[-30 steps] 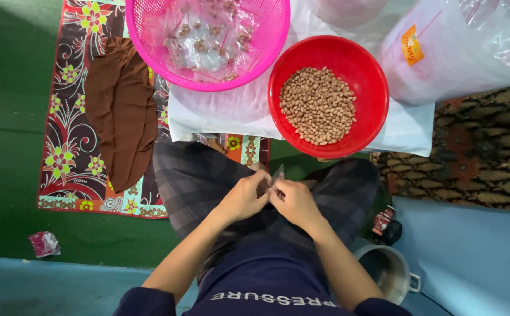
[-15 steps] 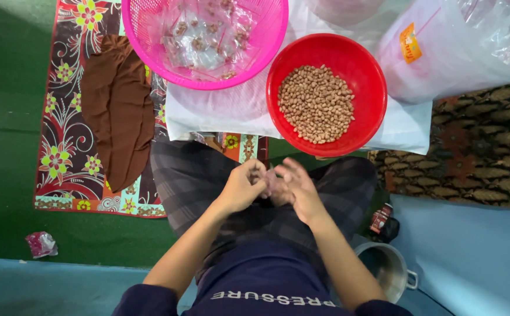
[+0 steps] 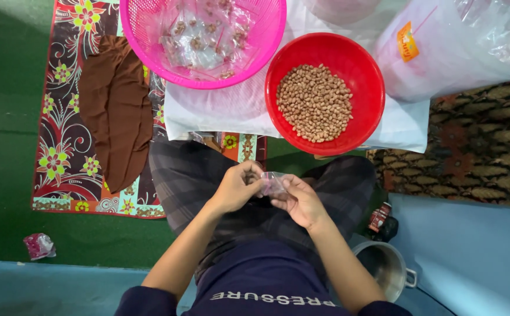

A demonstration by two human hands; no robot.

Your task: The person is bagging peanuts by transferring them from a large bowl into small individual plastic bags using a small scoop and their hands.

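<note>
While sitting cross-legged on the floor, working over the lap:
Left hand [image 3: 234, 188]: pinching one edge of a small clear plastic bag [image 3: 273, 183], fingers curled closed around it.
Right hand [image 3: 299, 200]: gripping the other edge of the same bag, thumb and fingers closed on the plastic.
Small clear plastic bag: hanging between both hands, above the checked trousers [image 3: 202, 175], just below the red bowl [image 3: 365, 70]; contents too small to tell.
Red bowl: sitting ahead of the knees on a white plastic sheet [image 3: 407, 123], holding a heap of peanuts [image 3: 315, 102].
Pink basket [image 3: 144, 35]: sitting beside the red bowl, overlapping the white sheet, holding small filled clear packets [image 3: 202, 38].
Large clear plastic bag [image 3: 459, 47]: lying beyond the red bowl, toward the upper right.
Brown cloth [image 3: 114, 111]: lying on the floral mat [image 3: 62, 146], near the left knee.
Metal pot [image 3: 383, 266]: standing by the right elbow.
Small pink wrapper [image 3: 38, 246]: lying on the green floor, well apart from the hands.
</note>
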